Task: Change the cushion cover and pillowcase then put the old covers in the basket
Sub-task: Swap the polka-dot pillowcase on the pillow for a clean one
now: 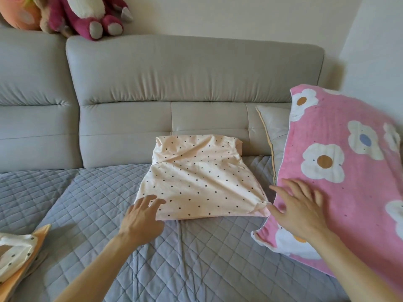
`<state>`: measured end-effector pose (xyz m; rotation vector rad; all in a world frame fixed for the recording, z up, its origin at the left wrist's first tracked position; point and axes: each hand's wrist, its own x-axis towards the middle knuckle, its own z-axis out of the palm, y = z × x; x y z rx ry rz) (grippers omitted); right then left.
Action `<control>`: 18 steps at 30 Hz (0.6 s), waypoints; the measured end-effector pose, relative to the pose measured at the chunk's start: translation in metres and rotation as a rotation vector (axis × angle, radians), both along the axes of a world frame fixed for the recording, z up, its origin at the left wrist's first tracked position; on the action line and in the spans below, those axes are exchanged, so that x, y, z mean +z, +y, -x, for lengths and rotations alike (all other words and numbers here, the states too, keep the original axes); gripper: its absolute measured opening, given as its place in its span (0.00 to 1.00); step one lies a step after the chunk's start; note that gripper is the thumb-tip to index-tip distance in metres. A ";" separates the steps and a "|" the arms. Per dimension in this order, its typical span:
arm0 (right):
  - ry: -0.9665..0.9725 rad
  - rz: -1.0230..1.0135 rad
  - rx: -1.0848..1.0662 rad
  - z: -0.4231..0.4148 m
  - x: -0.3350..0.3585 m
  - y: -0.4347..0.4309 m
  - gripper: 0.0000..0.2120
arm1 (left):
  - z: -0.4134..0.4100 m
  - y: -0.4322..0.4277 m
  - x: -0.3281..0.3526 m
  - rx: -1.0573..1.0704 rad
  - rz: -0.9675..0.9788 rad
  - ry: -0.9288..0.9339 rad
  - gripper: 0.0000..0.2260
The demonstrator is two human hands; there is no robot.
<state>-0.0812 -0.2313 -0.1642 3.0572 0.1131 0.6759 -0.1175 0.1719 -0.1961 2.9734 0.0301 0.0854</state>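
A cushion in a pale peach cover with dark dots (200,177) leans against the sofa back in the middle. My left hand (144,216) has its fingers spread, fingertips touching the cushion's near left corner. My right hand (298,208) hovers with fingers spread in front of a large pink pillow with white flowers (349,171), which stands tilted at the right. Its thumb is close to the cushion's near right corner. Neither hand grips anything.
A grey quilted mat (152,258) covers the sofa seat. A bare white pillow (277,129) stands behind the pink one. Folded dotted and orange fabric (19,253) lies at the left edge. Plush toys (87,16) sit on the grey sofa back (185,73).
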 end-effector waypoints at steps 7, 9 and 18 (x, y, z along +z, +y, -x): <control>0.239 -0.400 -0.560 0.009 0.014 -0.080 0.58 | -0.041 -0.118 -0.017 -0.258 0.001 0.028 0.29; 0.241 -0.338 -0.565 0.009 0.004 -0.092 0.57 | -0.045 -0.143 -0.032 -0.287 0.039 -0.025 0.27; 0.083 -0.190 -0.520 -0.005 -0.012 -0.101 0.31 | -0.037 -0.159 -0.057 -0.210 0.064 -0.062 0.32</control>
